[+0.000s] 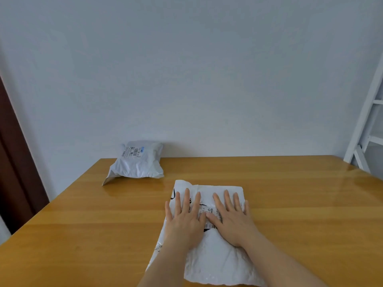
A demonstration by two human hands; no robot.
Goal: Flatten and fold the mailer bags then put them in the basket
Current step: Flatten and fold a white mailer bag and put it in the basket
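Observation:
A white mailer bag (215, 259) with black print and a barcode label lies flat on the wooden table (83, 235) in front of me. My left hand (183, 216) rests palm down on the bag's left half, fingers spread. Beside it, my right hand (231, 217) presses flat on the right half, thumbs nearly touching. A second mailer bag (137, 162), puffed and grey-white with a shipping label, sits at the table's far left edge against the wall. No basket is in view.
A white wall runs behind the table. A white ladder-like frame (366, 129) stands at the far right. A dark brown door or panel (14, 162) is at the left, beyond the table's edge.

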